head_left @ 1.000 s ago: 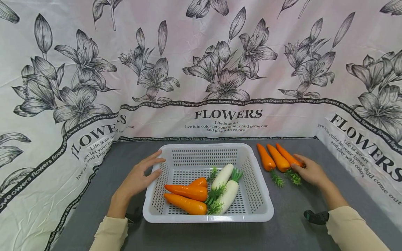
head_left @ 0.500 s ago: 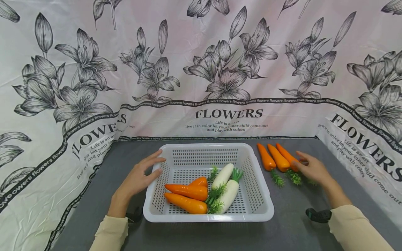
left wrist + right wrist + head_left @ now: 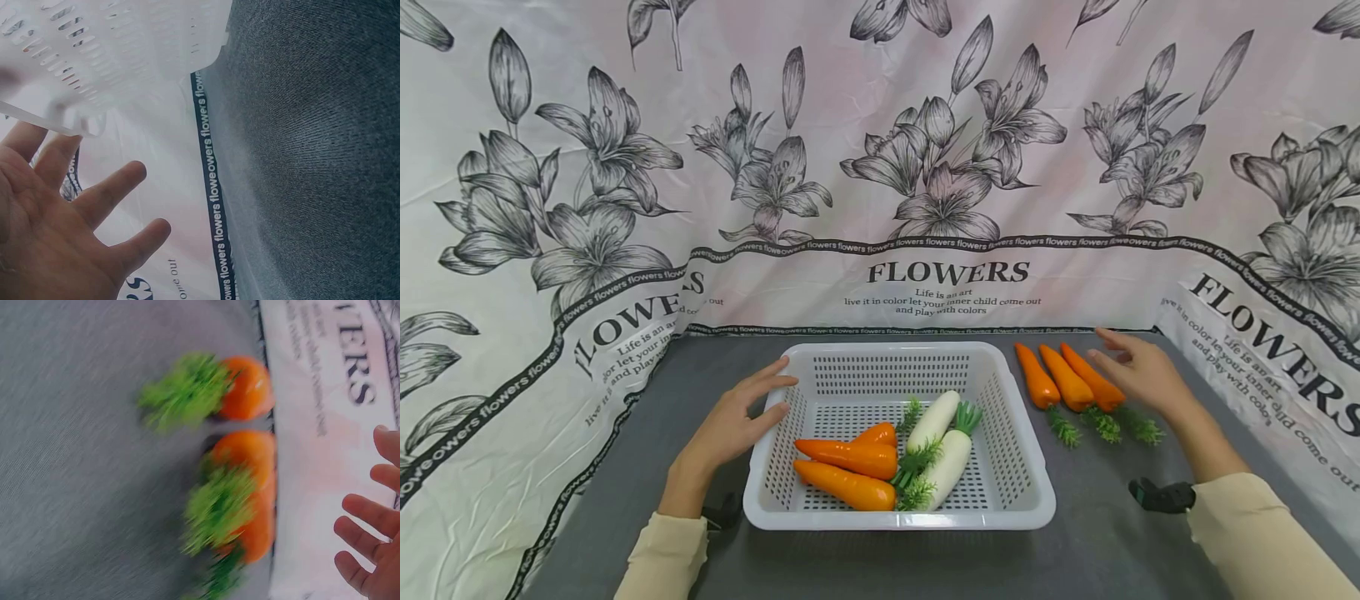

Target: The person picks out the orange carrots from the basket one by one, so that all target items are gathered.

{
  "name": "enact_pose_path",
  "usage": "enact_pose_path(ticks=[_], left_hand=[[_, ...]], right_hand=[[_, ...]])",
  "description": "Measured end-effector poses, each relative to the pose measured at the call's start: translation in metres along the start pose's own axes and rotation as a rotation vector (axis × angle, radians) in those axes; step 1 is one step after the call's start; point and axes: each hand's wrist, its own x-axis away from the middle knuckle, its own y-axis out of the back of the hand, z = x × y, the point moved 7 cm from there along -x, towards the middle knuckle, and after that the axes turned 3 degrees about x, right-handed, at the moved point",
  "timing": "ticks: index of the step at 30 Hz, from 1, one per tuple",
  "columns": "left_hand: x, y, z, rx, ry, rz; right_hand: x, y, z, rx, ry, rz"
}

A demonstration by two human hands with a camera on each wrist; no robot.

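My left hand (image 3: 730, 421) touches the left rim of a white plastic basket (image 3: 898, 522), its fingers spread. In the left wrist view, fingertips meet the edge of the perforated wall (image 3: 144, 44). Inside the basket lie three orange carrots (image 3: 850, 486) and two white radishes (image 3: 947, 468) with green tops. Right of the basket, three more carrots, left (image 3: 1036, 379), middle (image 3: 1066, 379) and right (image 3: 1093, 379), lie side by side, tips toward the back. Over the right one's far side hovers my right hand (image 3: 1150, 379), holding nothing; the right wrist view shows its fingers extended.
The dark grey tabletop (image 3: 895, 567) is bordered at the back and sides by a white flower-printed cloth (image 3: 760, 292). Leafy carrot tops (image 3: 1142, 427) point toward the front.
My right hand has drawn off the rightmost carrot, moving back and to the right, and that carrot now lies aligned beside the other two. My left hand has stayed on the rim.
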Motion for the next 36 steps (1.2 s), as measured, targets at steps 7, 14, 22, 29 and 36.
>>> enact_pose_path(ticks=[7,14,22,29,36], left_hand=[[-0.001,0.0,-0.001,-0.006,-0.001,-0.002],[-0.001,0.001,-0.003,-0.006,0.0,0.001],[0.0,0.0,-0.004,-0.006,-0.004,0.004],[-0.001,0.0,-0.004,-0.002,-0.007,0.002],[0.0,0.0,-0.003,-0.001,-0.006,0.001]], right_hand=[[-0.013,0.013,0.045,-0.015,0.081,-0.025],[-0.024,0.024,0.097,-0.037,0.166,-0.028],[-0.029,0.024,0.152,-0.1,0.264,-0.024],[-0.031,0.009,0.188,-0.128,0.355,-0.005],[-0.033,-0.027,0.224,-0.145,0.487,0.079]])
